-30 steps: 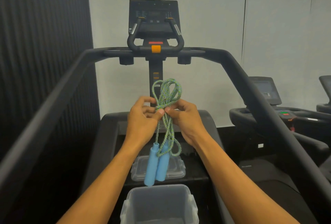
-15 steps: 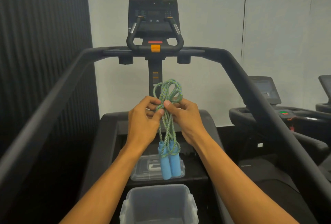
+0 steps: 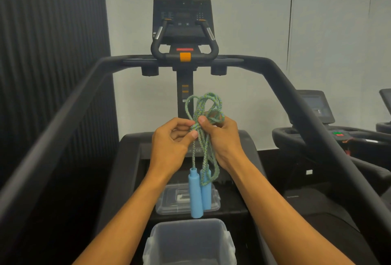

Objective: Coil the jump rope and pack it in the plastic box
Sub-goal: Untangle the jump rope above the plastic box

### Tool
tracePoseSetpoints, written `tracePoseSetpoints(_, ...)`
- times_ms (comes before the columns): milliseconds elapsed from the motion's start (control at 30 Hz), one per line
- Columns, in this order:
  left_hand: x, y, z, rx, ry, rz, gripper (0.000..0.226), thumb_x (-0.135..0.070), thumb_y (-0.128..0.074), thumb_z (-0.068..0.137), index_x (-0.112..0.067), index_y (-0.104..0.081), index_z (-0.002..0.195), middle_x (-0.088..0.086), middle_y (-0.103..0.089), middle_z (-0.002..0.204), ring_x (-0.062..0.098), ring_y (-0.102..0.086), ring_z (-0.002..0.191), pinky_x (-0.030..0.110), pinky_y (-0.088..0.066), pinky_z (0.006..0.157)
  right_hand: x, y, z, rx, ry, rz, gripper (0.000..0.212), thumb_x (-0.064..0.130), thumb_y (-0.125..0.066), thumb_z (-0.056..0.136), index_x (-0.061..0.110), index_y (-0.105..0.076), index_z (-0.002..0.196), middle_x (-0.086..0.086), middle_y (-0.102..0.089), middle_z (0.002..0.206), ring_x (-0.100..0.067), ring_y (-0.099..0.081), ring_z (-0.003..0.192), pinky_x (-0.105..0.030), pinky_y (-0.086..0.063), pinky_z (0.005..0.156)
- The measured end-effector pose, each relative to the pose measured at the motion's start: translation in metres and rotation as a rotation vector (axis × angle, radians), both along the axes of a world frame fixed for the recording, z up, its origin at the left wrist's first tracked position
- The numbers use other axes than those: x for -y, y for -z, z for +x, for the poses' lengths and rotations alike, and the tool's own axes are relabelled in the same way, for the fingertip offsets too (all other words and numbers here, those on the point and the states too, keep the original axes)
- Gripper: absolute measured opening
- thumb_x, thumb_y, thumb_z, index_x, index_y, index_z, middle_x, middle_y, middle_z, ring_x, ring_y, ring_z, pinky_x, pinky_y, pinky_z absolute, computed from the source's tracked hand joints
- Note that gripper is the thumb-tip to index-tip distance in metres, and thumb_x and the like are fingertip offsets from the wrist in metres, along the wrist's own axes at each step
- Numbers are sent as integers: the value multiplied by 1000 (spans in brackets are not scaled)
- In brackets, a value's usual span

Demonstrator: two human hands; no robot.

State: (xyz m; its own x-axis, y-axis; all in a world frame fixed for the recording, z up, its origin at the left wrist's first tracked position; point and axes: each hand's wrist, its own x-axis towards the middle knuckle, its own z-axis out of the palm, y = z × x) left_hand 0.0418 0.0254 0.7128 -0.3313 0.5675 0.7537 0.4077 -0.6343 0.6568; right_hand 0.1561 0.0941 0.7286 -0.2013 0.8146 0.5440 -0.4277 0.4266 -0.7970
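The green braided jump rope (image 3: 203,106) is bunched into loops that stick up above my hands. My left hand (image 3: 171,148) and my right hand (image 3: 222,139) both pinch the bundle at its middle, thumbs close together. Two light blue handles (image 3: 197,192) hang side by side below my hands. The clear plastic box (image 3: 190,241) stands open at the bottom centre, directly under the handles. Its clear lid (image 3: 169,205) lies flat just beyond the box, partly hidden by the handles.
I stand on a black treadmill with side rails (image 3: 296,99) rising left and right and a console (image 3: 183,23) ahead. A dark ribbed wall is at the left. More treadmills (image 3: 330,133) are at the right.
The hanging blue handles swung from left to right and back toward centre. My hands rose slightly and shifted their grip on the bundle's middle.
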Motion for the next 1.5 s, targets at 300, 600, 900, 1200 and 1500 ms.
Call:
tracePoseSetpoints(300,-5,-2,-1,34,37,-4,28,8,-78,78,-18,-72,85,13,-71,98,8,-74,81,19,-58,77,-3,-3,-6,80,-94,-18,20,14,-71,93,-3,-72,103,-24,-75,102,-39,-73,97,-47,-61,85)
tracePoseSetpoints(600,-6,-5,-2,32,48,7,32,17,-68,81,-11,-66,97,15,-65,105,13,-68,82,20,-57,75,-1,-5,-7,-37,-262,-90,13,9,-58,100,1,-68,99,-6,-74,79,-15,-70,68,-21,-52,53)
tracePoseSetpoints(900,-11,3,-10,-142,-135,74,24,11,-71,80,-12,-71,86,1,-69,93,14,-71,85,30,-61,77,-2,1,-7,76,-232,-32,15,10,-60,100,-2,-68,104,-10,-69,87,-17,-64,73,-21,-50,57)
tracePoseSetpoints(1200,-15,2,-17,-294,-160,121,22,11,-73,79,-9,-75,87,2,-67,89,18,-72,84,40,-61,79,-1,-2,-7,77,-241,-86,24,2,-56,100,-5,-67,121,-13,-73,108,-21,-71,96,-34,-59,90)
tracePoseSetpoints(1500,-10,4,-16,-305,-135,72,20,8,-72,81,-10,-74,89,1,-68,91,13,-70,82,30,-60,78,0,-12,-1,241,-219,-95,20,9,-51,105,12,-68,94,-3,-69,92,-20,-65,88,-38,-56,86)
